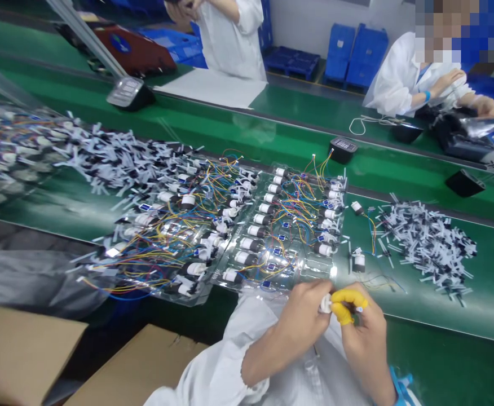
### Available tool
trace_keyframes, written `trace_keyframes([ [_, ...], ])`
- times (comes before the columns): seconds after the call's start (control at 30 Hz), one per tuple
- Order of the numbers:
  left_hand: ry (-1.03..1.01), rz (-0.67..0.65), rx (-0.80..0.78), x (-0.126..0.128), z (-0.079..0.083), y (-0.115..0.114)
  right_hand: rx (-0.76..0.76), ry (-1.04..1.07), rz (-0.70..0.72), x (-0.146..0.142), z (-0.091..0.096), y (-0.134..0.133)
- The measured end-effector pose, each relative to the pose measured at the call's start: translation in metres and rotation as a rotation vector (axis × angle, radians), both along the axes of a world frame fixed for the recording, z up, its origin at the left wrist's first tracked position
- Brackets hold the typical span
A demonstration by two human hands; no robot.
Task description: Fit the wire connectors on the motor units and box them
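My left hand (304, 313) and my right hand (363, 327) meet low in the middle of the view, both pinched round a small white part (325, 305). Yellow finger cots cover the right thumb and forefinger. Just beyond the hands lies a clear plastic tray (291, 234) holding rows of small white-and-black motors with coloured wires. A second tray (175, 242) of the same wired motors sits to its left. A pile of small black-and-white pieces (431, 242) lies to the right on the green belt (462, 316), with two loose motors (359, 260) beside it.
A large heap of white pieces (103, 158) spreads at the left. Cardboard boxes (22, 349) stand at bottom left. Across the belt, two people in white coats (230, 39) work; small black devices (342, 149) and blue crates (357, 53) stand beyond.
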State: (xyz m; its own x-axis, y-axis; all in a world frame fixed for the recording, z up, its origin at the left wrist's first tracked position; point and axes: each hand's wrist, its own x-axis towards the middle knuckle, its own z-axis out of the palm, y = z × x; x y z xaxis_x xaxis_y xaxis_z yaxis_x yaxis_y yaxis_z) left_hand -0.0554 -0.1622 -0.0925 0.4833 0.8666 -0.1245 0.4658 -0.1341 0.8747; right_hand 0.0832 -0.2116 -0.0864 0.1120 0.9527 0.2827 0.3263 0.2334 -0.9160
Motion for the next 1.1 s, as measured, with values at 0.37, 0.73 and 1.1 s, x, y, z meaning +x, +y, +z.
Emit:
trace_keyframes([
  [0.37,0.616,-0.223,-0.076,0.01,0.028,0.009,0.133,-0.161,-0.078,-0.001,-0.014,-0.004],
  [0.73,0.194,-0.176,-0.059,-0.008,0.012,0.013,-0.156,0.14,0.052,0.015,-0.016,0.0],
  [1.1,0.05,-0.172,-0.07,-0.017,0.006,0.009,-0.054,-0.016,0.17,0.018,-0.013,-0.003],
])
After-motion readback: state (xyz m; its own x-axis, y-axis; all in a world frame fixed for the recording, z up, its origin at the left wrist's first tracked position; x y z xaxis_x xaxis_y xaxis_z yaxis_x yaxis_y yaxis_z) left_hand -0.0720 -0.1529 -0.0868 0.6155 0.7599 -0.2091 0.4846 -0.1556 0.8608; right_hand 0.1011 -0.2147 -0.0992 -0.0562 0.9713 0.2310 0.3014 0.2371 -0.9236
